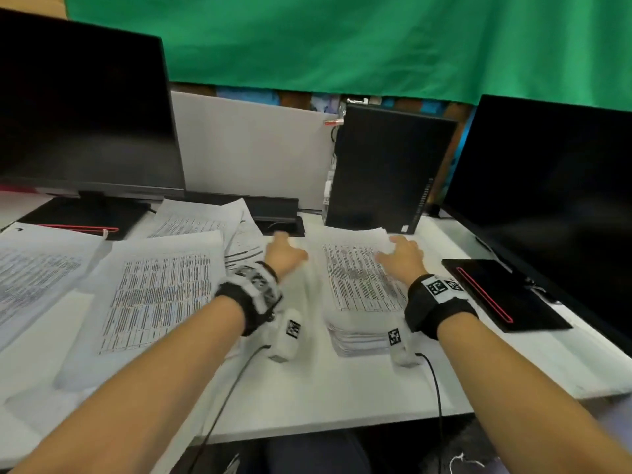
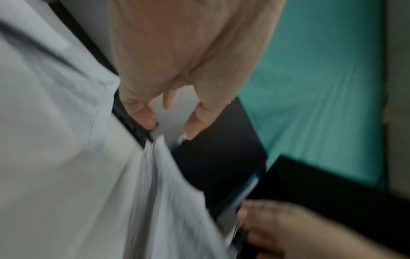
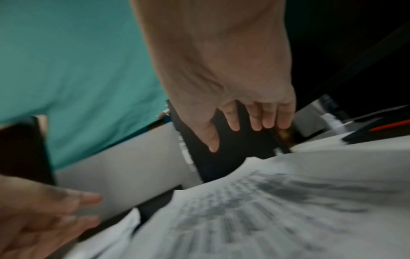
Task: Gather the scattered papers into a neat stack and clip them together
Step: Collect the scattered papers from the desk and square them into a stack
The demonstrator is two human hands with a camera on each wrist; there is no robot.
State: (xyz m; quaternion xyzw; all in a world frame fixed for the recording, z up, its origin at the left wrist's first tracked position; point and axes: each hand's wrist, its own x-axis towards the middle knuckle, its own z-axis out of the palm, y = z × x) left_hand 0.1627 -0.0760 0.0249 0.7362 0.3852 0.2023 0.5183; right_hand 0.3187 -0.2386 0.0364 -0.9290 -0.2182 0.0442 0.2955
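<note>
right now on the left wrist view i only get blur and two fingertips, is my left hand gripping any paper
Observer: No. In the head view the left hand is open and holds nothing, beside the far left corner of the thick stack of printed white papers.
Operator: wheres the other hand
Observer: The right hand is over the stack's far right corner, and the right wrist view shows its fingers relaxed, holding nothing.
Operator: any loose sheets to gather
Observer: Yes, several loose printed white sheets lie overlapping on the white desk, left of the stack.
</note>
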